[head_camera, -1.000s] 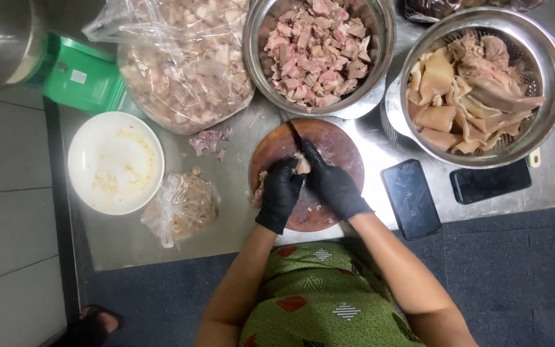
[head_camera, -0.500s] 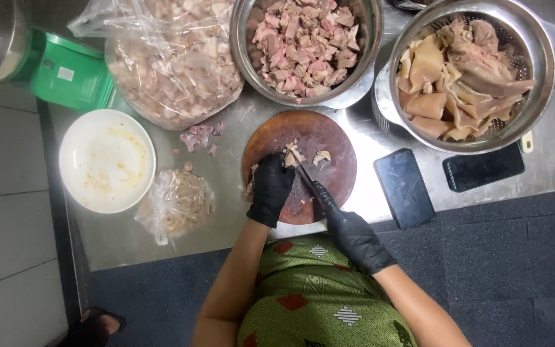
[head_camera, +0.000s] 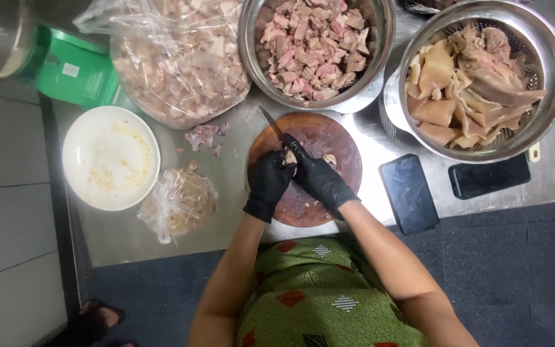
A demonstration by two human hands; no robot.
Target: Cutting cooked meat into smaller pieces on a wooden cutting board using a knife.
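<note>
Both my hands wear black gloves over a round dark-red cutting board (head_camera: 338, 138). My left hand (head_camera: 267, 184) pinches a small pale piece of meat (head_camera: 289, 157) on the board. My right hand (head_camera: 319, 178) grips a knife (head_camera: 271, 123) whose blade points up-left across the meat. Another small scrap (head_camera: 330, 158) lies on the board to the right.
A steel bowl of chopped pink meat (head_camera: 315, 45) and a steel colander of large pale pieces (head_camera: 473, 83) stand behind the board. A plastic bag of cut meat (head_camera: 175, 61), a white bowl (head_camera: 109, 157), a small tied bag (head_camera: 178, 202) and a green box (head_camera: 75, 67) sit left. Two phones (head_camera: 409, 193) (head_camera: 489, 177) lie right.
My right hand, pulled back toward me half a second ago, has come forward again to the board beside my left hand, with the knife over the meat.
</note>
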